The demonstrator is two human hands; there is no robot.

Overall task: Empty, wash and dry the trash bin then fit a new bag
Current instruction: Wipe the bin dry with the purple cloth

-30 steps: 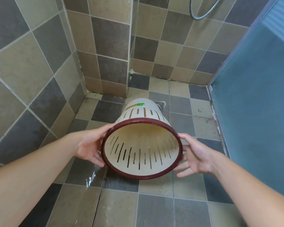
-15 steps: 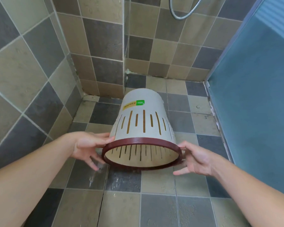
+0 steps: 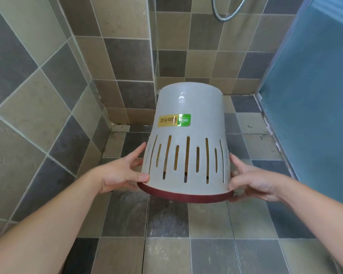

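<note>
The person holds the trash bin (image 3: 188, 139) upside down in the air above the tiled floor (image 3: 166, 224), its closed base up and tilted away, its dark red rim (image 3: 184, 197) lowest and nearest the camera. The left hand (image 3: 121, 175) has its grip on the bin's left side just above the rim, thumb and fingers curled against the slotted wall; the right hand (image 3: 253, 180) grips the opposite side the same way, so the bin sits between the two grips. A yellow and green label (image 3: 174, 120) shows inverted above the slots, beyond both grips. The floor below the grips looks wet. Tiled walls (image 3: 48, 95) meet in a corner beyond and left of the grips, a blue frosted panel (image 3: 315, 95) stands to their right, and a metal shower hose (image 3: 226, 15) loops high above.
</note>
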